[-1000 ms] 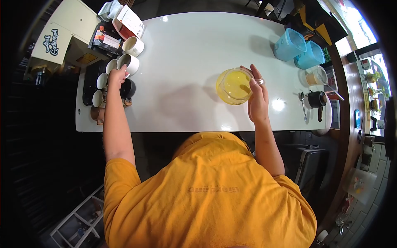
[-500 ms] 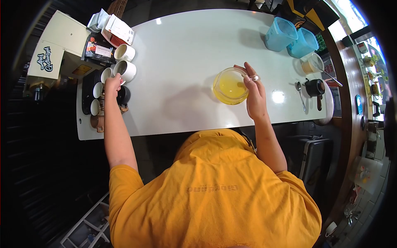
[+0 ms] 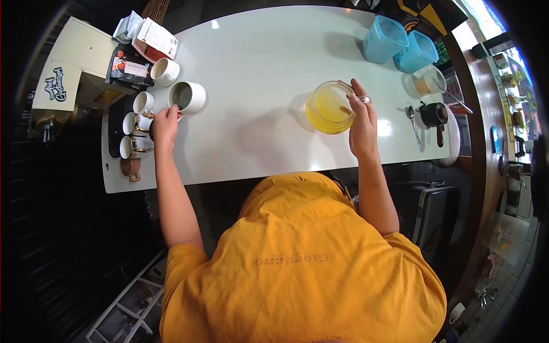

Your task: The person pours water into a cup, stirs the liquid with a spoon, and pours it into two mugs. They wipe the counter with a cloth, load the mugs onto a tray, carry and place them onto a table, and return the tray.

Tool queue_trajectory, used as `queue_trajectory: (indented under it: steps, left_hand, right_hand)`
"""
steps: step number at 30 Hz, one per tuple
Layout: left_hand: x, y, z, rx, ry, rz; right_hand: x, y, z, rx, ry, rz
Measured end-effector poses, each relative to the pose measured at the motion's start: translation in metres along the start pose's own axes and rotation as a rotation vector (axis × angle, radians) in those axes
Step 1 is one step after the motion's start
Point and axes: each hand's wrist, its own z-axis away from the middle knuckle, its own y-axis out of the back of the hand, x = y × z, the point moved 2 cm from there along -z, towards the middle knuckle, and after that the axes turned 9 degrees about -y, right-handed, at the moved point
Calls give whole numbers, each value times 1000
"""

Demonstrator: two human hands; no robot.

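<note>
My left hand (image 3: 166,127) is closed on the handle of a white mug (image 3: 193,98), whose inside looks dark. The mug is tilted, its mouth turned to the left. In my right hand (image 3: 362,123) is a clear glass vessel (image 3: 330,108) with yellow liquid, the fingers wrapped round its right side. A ring shows on one finger. Left of my left hand stand several cups: a white cup (image 3: 143,102), white cups with gold trim (image 3: 130,123) and a brown cup (image 3: 130,167). Another white mug (image 3: 164,72) stands behind the held one.
The white table (image 3: 257,63) bears blue containers (image 3: 384,41) at the back right. Near its right end are a tub with a utensil (image 3: 430,83), a spoon (image 3: 414,127) and a small dark pot (image 3: 433,114). Coffee bags (image 3: 132,66) stand at the back left.
The held mug has moved right, away from the row of cups, with my left hand. My right hand and the glass vessel have shifted slightly right. The whole view has shifted a little.
</note>
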Motion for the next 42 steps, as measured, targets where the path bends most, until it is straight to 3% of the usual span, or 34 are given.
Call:
queue_trajectory:
  steps: [5,8,12,28,32,36,42]
  left_hand:
    - [42,-23,40,-220,76,117]
    - [46,-41,56,-310,49,356]
    - [55,-63,75,-425,-39,411]
    - [69,-94,112,-432,-27,726]
    - [77,-86,120,-480,22,920]
    - [88,-79,126,-463,-7,895]
    - [110,-71,137,-402,-80,961]
  right_hand:
    - [-5,-6,4,-31,20,-55]
    - [-6,0,5,-40,-13,-80]
    - [0,11,3,-17,21,-99]
    - [-20,23,6,100,-20,-209]
    - [-28,36,-1,127,29,-179]
    - [-45,39,-12,174,77,-134]
    - [-94,20,-21,65,182,9]
